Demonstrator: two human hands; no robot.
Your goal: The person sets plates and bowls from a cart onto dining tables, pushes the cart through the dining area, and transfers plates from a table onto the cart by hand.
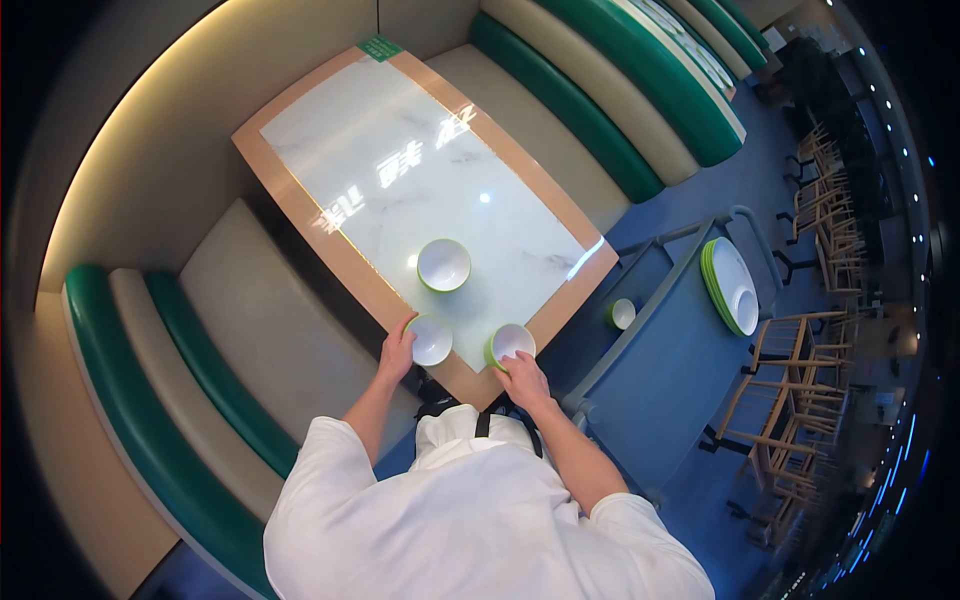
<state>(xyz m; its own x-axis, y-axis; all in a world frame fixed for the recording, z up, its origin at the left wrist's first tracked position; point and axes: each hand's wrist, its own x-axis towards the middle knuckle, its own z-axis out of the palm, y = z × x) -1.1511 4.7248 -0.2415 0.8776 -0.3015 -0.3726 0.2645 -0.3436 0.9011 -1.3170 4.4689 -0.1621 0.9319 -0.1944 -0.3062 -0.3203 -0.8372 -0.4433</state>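
At the near end of a marble-topped table [345, 110], my left hand [398, 347] grips the left rim of a white bowl with a green outside [433, 341]. My right hand [522, 378] is closed on the near rim of a second white-and-green bowl [509, 342], its fingers partly over the edge. A third bowl [444, 265] of the same kind stands upright on the table beyond both hands, touched by neither. All three bowls look white inside, with nothing visible in them.
Right of the table stands a grey-blue cart [650, 370] carrying stacked green-rimmed plates [730, 286] and a small bowl or cup [622, 314]. Padded benches [290, 290] flank the table. Wooden chairs [790, 370] stand farther right. A green card [380, 48] lies at the table's far end.
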